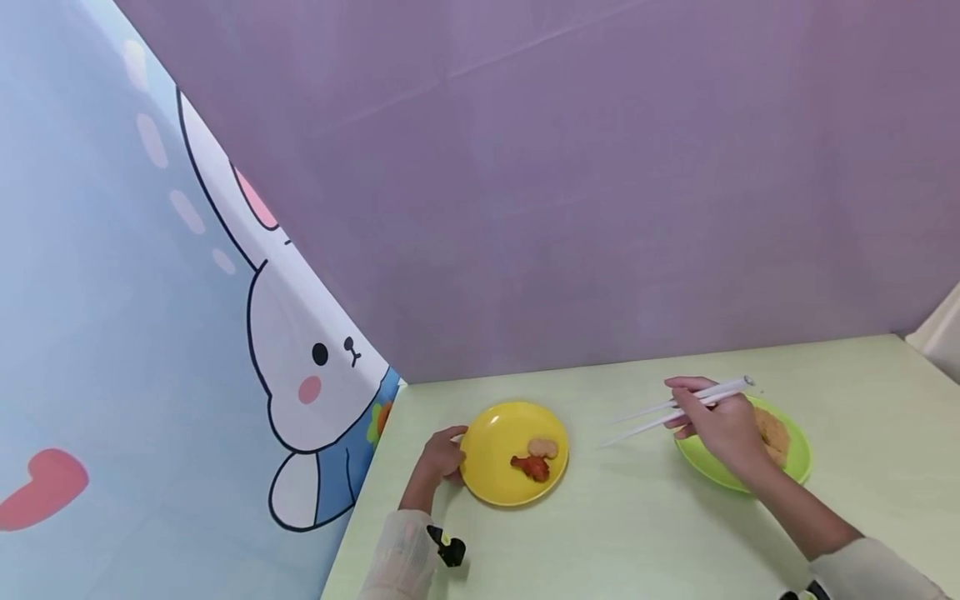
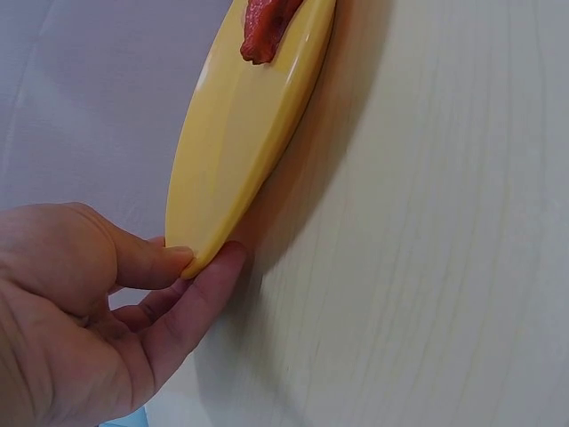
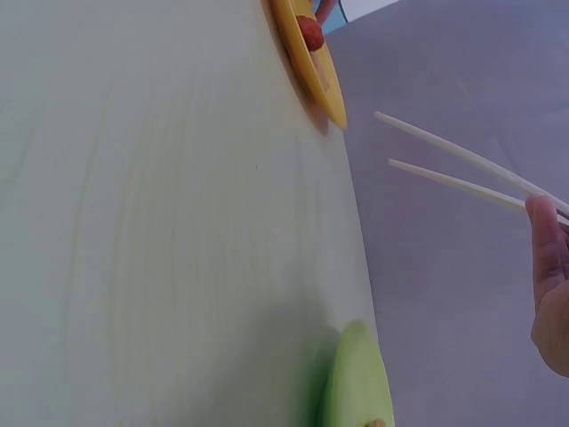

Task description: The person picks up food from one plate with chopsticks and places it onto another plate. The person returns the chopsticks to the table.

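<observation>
The left hand [image 1: 442, 457] reaches forward to the near-side bench, its fingers pinching the rim of the yellow plate [image 1: 487, 437]: the thumb lies on top of the edge, and other fingers are tucked beneath it. The plate spreads rightward from those fingers. On its half farther from them lie a red-brown drumstick [image 1: 534, 469] and, just beyond, a pale tan piece of food [image 1: 543, 448].

The right hand [image 1: 720, 429] is raised above the bench [image 1: 600, 525], its forearm slanting in from the lower right and its knuckles turned forward. Its fingers are curled round a pair of white chopsticks [image 3: 458, 184], whose thick ends stick out past the hand on the right. The thin tips reach leftward from these fingers toward the yellow plate, slightly apart from each other and short of its rim.

Below the right fingers, partly hidden by the hand, sits the green plate [image 1: 708, 463]; the golden-brown food [image 1: 772, 435] on it shows to the right of them. Well ahead of both sets of fingers, a purple wall [image 1: 600, 183] rises behind the bench.
</observation>
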### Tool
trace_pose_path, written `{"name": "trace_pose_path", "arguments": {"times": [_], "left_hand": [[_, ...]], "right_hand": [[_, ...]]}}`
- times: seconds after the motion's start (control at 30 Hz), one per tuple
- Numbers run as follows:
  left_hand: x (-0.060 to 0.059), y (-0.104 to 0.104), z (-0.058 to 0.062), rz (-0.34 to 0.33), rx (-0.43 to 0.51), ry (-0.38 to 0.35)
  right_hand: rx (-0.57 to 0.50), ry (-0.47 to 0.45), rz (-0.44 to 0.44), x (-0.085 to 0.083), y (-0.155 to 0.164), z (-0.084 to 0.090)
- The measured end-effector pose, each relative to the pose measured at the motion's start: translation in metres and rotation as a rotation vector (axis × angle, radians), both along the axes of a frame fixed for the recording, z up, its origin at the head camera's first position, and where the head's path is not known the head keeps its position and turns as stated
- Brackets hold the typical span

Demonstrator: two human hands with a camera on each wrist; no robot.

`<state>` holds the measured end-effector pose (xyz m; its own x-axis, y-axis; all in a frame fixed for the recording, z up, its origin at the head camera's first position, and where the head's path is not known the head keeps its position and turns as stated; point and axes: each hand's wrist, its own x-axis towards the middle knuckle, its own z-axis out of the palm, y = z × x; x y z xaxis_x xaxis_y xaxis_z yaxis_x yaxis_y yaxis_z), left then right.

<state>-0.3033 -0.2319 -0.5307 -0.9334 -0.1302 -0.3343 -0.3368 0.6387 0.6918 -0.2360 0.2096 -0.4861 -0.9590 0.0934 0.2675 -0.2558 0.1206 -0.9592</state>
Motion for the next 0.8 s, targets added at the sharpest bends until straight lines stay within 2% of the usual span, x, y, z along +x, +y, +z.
{"name": "trace_pose_path", "arguments": {"times": [0.37,0.53,0.8], "left_hand": [[0.000,-0.001,-0.002,0.000,0.012,-0.001],[0.002,-0.001,0.000,-0.029,0.003,0.025],[0.005,0.000,0.001,-0.057,0.002,0.040]], "right_hand": [[0.018,0.012,-0.007,0.007,0.028,-0.003],[0.022,0.019,-0.020,0.008,0.041,-0.004],[0.049,-0.022,-0.063,0.017,0.062,-0.003]]}}
